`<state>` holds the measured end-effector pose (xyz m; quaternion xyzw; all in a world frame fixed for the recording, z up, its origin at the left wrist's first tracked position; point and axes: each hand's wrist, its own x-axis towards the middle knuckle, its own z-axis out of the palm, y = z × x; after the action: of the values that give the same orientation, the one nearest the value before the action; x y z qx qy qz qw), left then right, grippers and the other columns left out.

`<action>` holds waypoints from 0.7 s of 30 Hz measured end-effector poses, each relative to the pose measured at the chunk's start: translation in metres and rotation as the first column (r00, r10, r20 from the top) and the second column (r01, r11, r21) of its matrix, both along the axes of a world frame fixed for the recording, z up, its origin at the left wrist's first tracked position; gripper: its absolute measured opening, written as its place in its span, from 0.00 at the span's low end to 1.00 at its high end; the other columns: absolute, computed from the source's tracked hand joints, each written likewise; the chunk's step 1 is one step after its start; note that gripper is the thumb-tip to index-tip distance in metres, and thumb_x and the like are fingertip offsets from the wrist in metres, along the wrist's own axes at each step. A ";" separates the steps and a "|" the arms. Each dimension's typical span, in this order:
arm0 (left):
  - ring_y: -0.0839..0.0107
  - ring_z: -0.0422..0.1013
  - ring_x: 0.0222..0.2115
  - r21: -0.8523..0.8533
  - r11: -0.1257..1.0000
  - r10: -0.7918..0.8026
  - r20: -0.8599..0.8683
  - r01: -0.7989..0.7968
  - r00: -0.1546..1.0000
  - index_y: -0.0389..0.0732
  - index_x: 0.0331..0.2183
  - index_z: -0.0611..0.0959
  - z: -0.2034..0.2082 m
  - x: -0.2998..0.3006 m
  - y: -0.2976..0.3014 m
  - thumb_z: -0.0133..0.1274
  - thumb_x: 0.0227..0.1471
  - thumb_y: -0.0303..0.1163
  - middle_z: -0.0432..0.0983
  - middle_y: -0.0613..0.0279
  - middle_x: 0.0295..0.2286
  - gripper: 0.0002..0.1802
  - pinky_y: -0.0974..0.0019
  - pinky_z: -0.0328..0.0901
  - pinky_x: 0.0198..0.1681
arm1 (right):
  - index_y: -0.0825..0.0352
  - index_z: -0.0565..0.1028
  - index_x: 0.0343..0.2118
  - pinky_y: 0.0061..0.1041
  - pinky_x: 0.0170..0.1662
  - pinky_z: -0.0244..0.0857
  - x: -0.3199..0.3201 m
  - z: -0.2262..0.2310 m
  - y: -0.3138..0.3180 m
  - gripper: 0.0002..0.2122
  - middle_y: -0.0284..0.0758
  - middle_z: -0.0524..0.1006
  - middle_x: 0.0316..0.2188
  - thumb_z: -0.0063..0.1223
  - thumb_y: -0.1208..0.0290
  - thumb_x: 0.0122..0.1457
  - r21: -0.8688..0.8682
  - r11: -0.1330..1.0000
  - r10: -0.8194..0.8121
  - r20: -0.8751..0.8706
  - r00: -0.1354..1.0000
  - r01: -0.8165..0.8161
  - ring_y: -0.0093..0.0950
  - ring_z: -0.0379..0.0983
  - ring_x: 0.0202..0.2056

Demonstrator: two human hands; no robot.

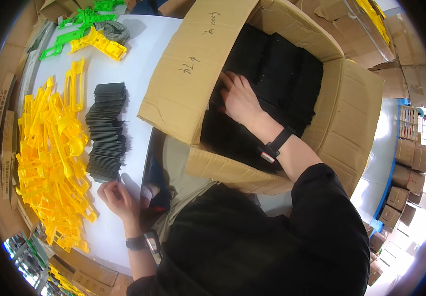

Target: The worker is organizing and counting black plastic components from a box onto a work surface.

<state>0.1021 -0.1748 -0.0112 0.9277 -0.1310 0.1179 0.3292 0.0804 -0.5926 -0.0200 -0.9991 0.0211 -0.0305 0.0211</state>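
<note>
The right hand (240, 98) reaches into a large open cardboard box (343, 113) that sits tilted at the edge of the white desk (144, 54). Its fingers press down on the black flat pieces (282, 74) packed tightly inside, curled over their top edge; whether the grip has closed on any piece I cannot tell. A black band sits on that wrist.

The left hand (116, 197) rests on the desk near the person's body, fingers loosely curled, just beside the near end of a long leaning row of dark grey flat pieces (107, 130). Its grip looks released, with nothing clearly held. A watch is on this wrist.

To the left of the grey row lies a big heap of yellow plastic parts (50, 158). At the far end of the desk lie a few green plastic parts (77, 24) and one more yellow one. More cardboard boxes stand around.
</note>
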 end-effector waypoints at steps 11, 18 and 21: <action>0.78 0.61 0.26 0.001 1.000 -0.006 -0.006 0.006 1.000 0.35 0.34 0.75 -0.002 -0.001 0.003 0.48 0.55 0.22 0.63 0.61 0.38 0.03 0.77 0.58 0.29 | 0.68 0.80 0.29 0.34 0.59 0.53 -0.005 0.015 -0.008 0.14 0.39 0.67 0.55 0.65 0.66 0.38 0.082 0.996 0.024 0.007 1.000 -0.024 0.36 0.58 0.57; 0.78 0.62 0.27 0.020 1.000 -0.014 0.002 0.014 1.000 0.34 0.34 0.75 -0.002 0.000 0.003 0.48 0.55 0.22 0.63 0.61 0.38 0.03 0.77 0.59 0.29 | 0.72 0.73 0.38 0.35 0.42 0.70 0.004 0.046 -0.033 0.13 0.46 0.78 0.33 0.55 0.70 0.53 0.601 0.748 -0.248 -0.142 0.958 0.282 0.43 0.76 0.37; 0.77 0.62 0.27 0.013 1.000 -0.010 0.012 0.010 1.000 0.34 0.34 0.75 -0.004 0.000 0.003 0.48 0.55 0.22 0.63 0.61 0.38 0.03 0.77 0.59 0.29 | 0.71 0.70 0.42 0.38 0.37 0.70 0.002 0.044 -0.038 0.11 0.48 0.78 0.25 0.48 0.75 0.55 0.732 0.649 -0.238 -0.066 0.969 0.209 0.48 0.76 0.32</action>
<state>0.1021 -0.1717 -0.0147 0.9284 -0.1382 0.1209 0.3231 0.0826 -0.6302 0.0235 -0.8953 0.1541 -0.0399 0.4161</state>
